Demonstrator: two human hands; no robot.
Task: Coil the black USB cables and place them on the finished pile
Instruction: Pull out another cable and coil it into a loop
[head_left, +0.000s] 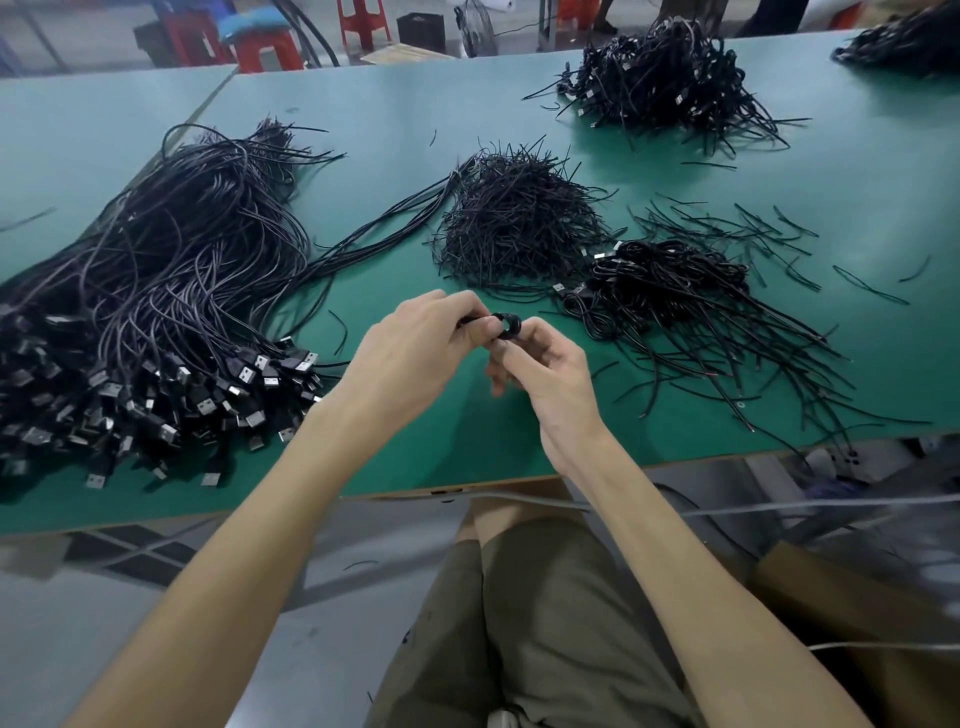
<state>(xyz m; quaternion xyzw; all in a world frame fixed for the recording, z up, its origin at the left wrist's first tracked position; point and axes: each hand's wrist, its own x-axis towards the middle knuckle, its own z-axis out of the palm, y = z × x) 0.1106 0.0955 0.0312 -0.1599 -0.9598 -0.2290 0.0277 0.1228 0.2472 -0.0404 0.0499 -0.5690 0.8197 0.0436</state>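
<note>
Left hand (415, 343) and right hand (540, 374) both pinch a small coiled black USB cable (506, 326) above the green table (467, 447), near the finished pile (670, 280).

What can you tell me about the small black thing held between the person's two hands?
It is a thin black cable, wound into a small tight ring, glossy like plastic sheathing. It is held above the green table, near its front edge, touching only the hands. The left hand pinches a short straight stretch leading into the ring; the right hand curls its fingers round the ring itself. No plug shows.
</note>
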